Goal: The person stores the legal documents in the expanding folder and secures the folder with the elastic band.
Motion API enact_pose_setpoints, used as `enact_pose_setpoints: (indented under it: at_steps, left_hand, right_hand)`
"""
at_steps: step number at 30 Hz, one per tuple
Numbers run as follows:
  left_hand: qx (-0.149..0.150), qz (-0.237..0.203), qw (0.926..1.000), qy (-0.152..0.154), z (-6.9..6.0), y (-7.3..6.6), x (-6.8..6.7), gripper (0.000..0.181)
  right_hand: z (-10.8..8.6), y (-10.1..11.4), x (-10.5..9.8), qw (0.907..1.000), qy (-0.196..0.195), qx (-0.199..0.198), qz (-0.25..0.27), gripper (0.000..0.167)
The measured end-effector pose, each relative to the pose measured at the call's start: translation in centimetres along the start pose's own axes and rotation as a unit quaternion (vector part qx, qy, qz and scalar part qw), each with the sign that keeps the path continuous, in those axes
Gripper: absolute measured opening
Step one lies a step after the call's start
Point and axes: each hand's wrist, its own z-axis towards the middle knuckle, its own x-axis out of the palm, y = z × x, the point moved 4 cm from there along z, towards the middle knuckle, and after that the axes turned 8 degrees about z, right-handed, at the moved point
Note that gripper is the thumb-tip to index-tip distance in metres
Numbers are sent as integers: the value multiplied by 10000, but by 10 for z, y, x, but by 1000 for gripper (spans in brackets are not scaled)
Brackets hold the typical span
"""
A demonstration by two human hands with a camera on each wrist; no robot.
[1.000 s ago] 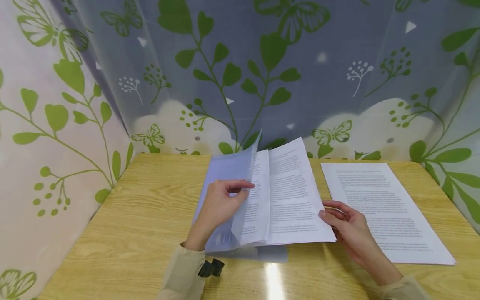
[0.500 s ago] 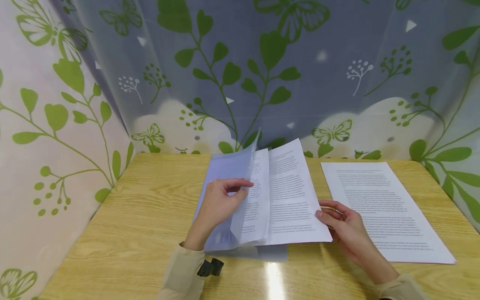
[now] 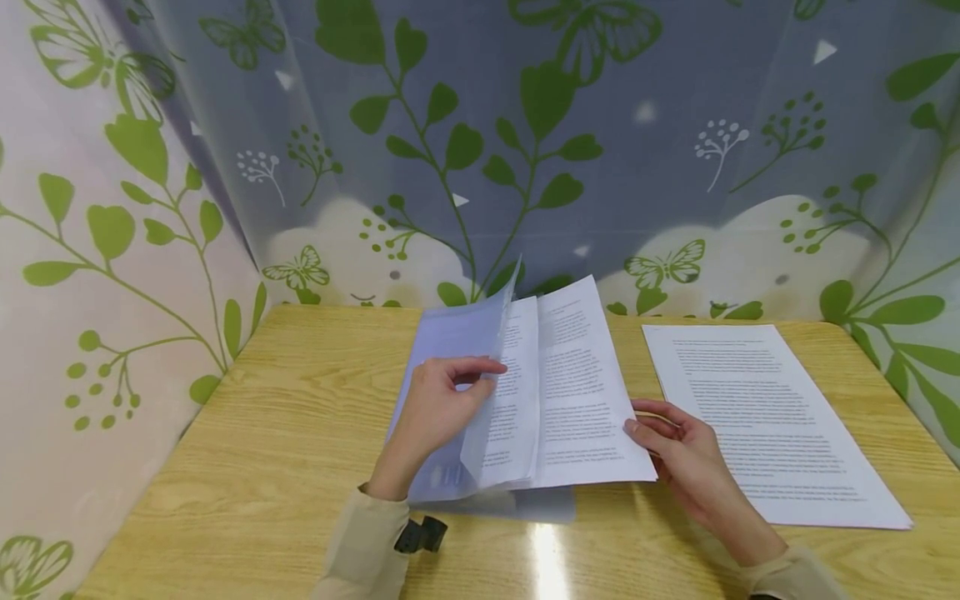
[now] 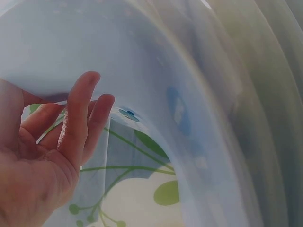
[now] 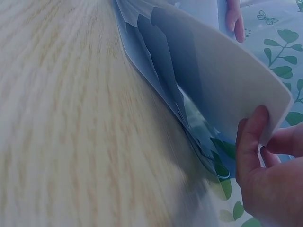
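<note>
A translucent bluish plastic folder (image 3: pixel 453 333) lies at the middle of the table with its front sheet lifted. My left hand (image 3: pixel 435 408) pinches the edge of that clear sheet between thumb and forefinger; in the left wrist view the other fingers of the left hand (image 4: pixel 71 137) are loosely extended. Several printed sheets of paper (image 3: pixel 581 400) stand partly inside the folder, their left part under the clear plastic. At their lower right edge my right hand (image 3: pixel 693 458) pinches them, thumb in front. The right wrist view shows the bundle of paper (image 5: pixel 227 71) raised off the table, curving into the folder.
Another stack of printed paper (image 3: pixel 765 417) lies flat on the wooden table (image 3: pixel 285 433), right of the folder and partly behind my right hand. A patterned curtain (image 3: pixel 480 150) hangs along the table's back edge and sides.
My right hand has moved slightly left with the printed sheets, which reach a little less far to the right. My left hand and the lifted plastic have barely moved.
</note>
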Motion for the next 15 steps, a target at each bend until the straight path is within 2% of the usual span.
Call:
enact_pose_setpoints:
  at_steps: [15]
  left_hand:
    - [-50, -42, 10000, 43, -1, -1, -1, 23]
  right_hand:
    - [2, -3, 11, 9997, 48, -21, -230, 32]
